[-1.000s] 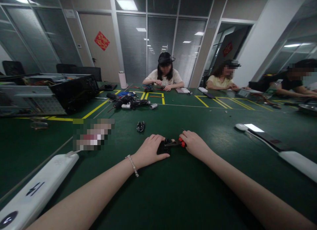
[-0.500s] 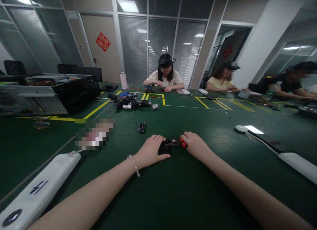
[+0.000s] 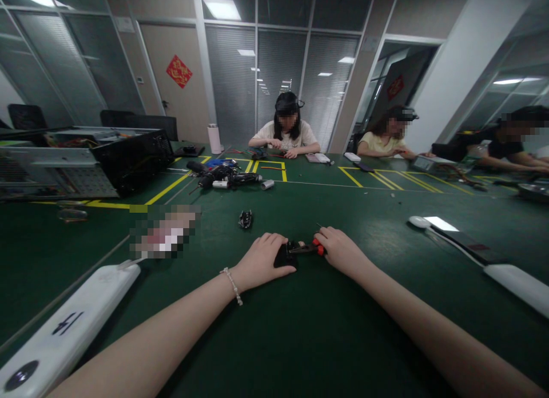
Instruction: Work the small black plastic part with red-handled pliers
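My left hand (image 3: 261, 258) is wrapped over a small black part (image 3: 286, 258) on the green table and holds it down; most of that part lies under my fingers. In my right hand (image 3: 338, 248) are pliers with red handles (image 3: 318, 247), my fingers closed round the grips. The dark jaws of the pliers (image 3: 300, 250) reach left to the black part, and I cannot tell exactly what they bite. A small black and silver component (image 3: 245, 219) lies beyond my left hand, touched by neither hand.
Left stands an opened computer case (image 3: 128, 163). Tools and cables (image 3: 223, 175) are heaped in the middle distance. A white device marked with a number (image 3: 68, 329) is at lower left, another white device (image 3: 518, 281) at right. A person (image 3: 285, 129) sits opposite; others sit at right.
The pliers and my right hand have shifted very slightly to the right. My left hand stays on the black part.
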A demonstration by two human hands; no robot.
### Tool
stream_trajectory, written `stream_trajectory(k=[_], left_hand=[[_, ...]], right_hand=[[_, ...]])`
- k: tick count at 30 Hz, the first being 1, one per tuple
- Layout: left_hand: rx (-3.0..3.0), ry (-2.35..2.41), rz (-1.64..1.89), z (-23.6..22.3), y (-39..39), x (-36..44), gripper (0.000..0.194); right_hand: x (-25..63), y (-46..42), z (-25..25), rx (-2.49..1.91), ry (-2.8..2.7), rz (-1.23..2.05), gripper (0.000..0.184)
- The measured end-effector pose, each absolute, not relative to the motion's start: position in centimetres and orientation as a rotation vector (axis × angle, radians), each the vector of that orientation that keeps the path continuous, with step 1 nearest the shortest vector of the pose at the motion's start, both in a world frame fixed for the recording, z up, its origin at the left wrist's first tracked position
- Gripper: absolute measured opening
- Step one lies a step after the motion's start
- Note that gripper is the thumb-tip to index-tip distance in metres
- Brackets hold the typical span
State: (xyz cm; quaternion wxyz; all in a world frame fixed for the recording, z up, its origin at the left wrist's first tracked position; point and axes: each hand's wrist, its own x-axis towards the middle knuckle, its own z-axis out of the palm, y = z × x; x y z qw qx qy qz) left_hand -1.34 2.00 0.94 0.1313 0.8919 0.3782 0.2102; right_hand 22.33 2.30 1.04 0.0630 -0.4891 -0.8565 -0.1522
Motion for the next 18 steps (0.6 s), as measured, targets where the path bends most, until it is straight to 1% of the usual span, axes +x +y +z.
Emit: stream_trajectory(k=[18], left_hand=[[2.598, 1.103, 0.597, 0.91, 2.01, -1.34, 0.054]], right_hand=[[22.08, 2.28, 0.85, -1.498, -2.566, -0.51, 0.033]])
